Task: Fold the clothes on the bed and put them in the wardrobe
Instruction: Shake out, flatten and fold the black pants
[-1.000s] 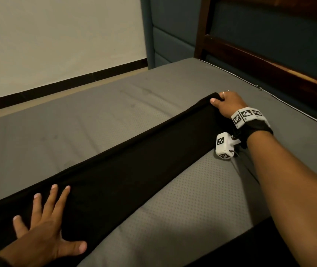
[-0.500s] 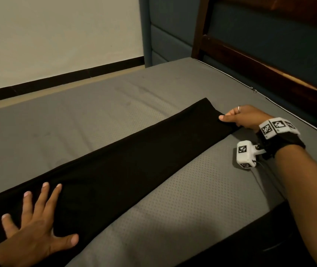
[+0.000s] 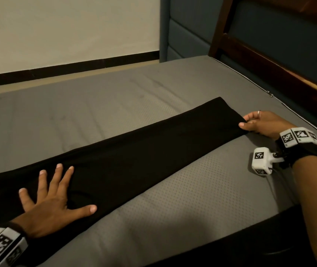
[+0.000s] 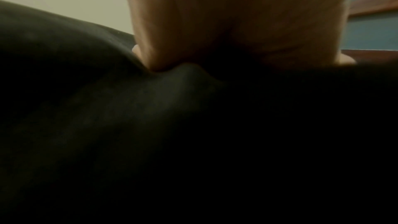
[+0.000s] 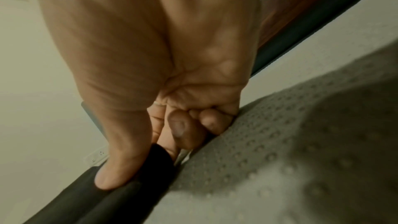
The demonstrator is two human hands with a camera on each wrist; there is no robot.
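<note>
Left hand (image 3: pixel 53 205) splayed flat on black garment (image 3: pixel 134 157); right hand (image 3: pixel 260 123) pinches its end.

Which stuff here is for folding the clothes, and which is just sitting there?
For the job:
- black garment, lying long on the mattress
- left hand, pressed flat on it
- right hand, pinching its far end

Just there:
- grey mattress
- wooden headboard
- wall

Right hand (image 3: pixel 263 124) nearer, garment (image 3: pixel 134 157) end flatter.
</note>
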